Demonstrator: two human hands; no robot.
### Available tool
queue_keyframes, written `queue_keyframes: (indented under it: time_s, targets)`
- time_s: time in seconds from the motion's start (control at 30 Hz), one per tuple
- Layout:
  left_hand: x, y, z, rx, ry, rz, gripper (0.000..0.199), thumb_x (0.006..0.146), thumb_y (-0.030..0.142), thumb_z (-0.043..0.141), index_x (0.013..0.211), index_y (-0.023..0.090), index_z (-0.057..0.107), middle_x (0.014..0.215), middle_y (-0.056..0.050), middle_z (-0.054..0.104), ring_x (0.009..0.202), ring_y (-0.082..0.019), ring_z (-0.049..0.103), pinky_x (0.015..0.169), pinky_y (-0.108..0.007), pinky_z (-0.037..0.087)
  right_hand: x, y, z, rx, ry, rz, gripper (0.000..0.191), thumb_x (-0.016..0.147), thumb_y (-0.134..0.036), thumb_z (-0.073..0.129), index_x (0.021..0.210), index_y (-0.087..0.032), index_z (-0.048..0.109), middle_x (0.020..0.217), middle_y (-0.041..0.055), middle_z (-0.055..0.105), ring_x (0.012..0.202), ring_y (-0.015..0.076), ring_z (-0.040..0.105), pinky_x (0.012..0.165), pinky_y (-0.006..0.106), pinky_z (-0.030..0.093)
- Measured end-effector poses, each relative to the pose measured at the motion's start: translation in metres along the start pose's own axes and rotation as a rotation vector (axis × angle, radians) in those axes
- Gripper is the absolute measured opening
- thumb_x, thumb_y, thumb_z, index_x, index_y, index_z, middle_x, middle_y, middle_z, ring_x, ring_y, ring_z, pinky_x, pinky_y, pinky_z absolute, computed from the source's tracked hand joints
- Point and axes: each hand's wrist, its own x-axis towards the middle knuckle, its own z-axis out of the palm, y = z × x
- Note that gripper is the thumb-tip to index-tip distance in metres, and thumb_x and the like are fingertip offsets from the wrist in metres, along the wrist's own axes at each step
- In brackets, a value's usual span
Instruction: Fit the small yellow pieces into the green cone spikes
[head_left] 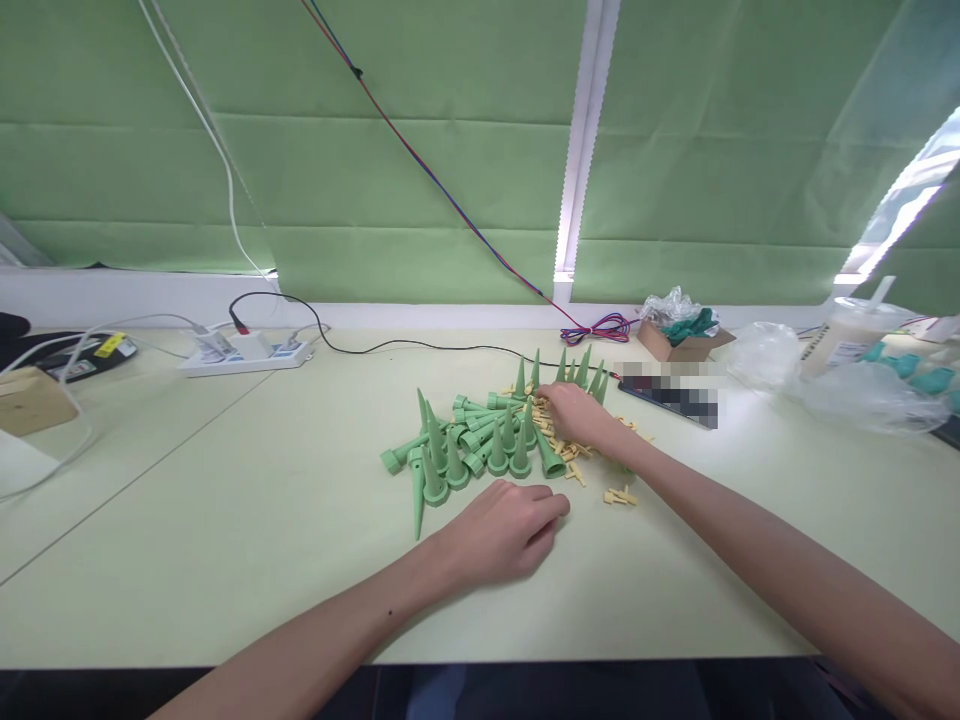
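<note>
Head view: my left fingers (546, 508) lay loosely curled, likely giving my bent right fingers (550, 393) room by yellow pieces (575, 472); any grip unclear.

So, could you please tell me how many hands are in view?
2. The left hand is loosely curled at the table, nearer the camera than the green cones; the right hand is at the small yellow pieces, fingertips partly hidden.

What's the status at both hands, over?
Right hand at small yellow plastic pieces, grip unclear. Left hand loosely curled near pale tabletop's front edge. Green plastic cones crowding pieces.
</note>
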Motion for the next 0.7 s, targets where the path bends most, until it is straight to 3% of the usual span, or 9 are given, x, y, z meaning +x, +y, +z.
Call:
queue_keyframes:
  time_s: [0.23,0.4,0.7]
  targets:
    - [0.001,0.000,-0.001,-0.004,-0.008,-0.002,0.014,0.082,0.009,0.041,0.074,0.019,0.037,0.066,0.001,0.050,0.053,-0.012,0.039,0.049,-0.028,0.020,-0.005,-0.003,-0.005,0.021,0.065,-0.018,0.035,0.093,-0.009,0.043,0.122,-0.016,0.061,0.111,0.0130,0.067,0.106,0.0242,0.059,0.088,0.030,0.041]
    - [0.001,0.000,0.000,-0.001,-0.002,-0.003,0.014,0.082,0.009,0.041,0.074,0.019,0.037,0.066,0.002,0.049,0.054,-0.012,0.038,0.049,-0.028,0.020,0.003,-0.005,-0.007,0.102,0.152,-0.130,0.028,0.096,-0.019,0.046,0.112,-0.016,0.068,0.101,0.0115,0.068,0.096,0.0215,0.061,0.084,0.029,0.041]
    - [0.001,-0.001,0.000,-0.005,-0.006,0.003,0.013,0.082,0.009,0.041,0.075,0.020,0.036,0.066,0.002,0.048,0.053,-0.012,0.036,0.049,-0.027,0.019,0.026,-0.007,-0.003,0.188,0.055,-0.132,0.025,0.093,-0.022,0.051,0.097,-0.016,0.074,0.071,0.0057,0.067,0.070,0.0169,0.056,0.067,0.026,0.036]
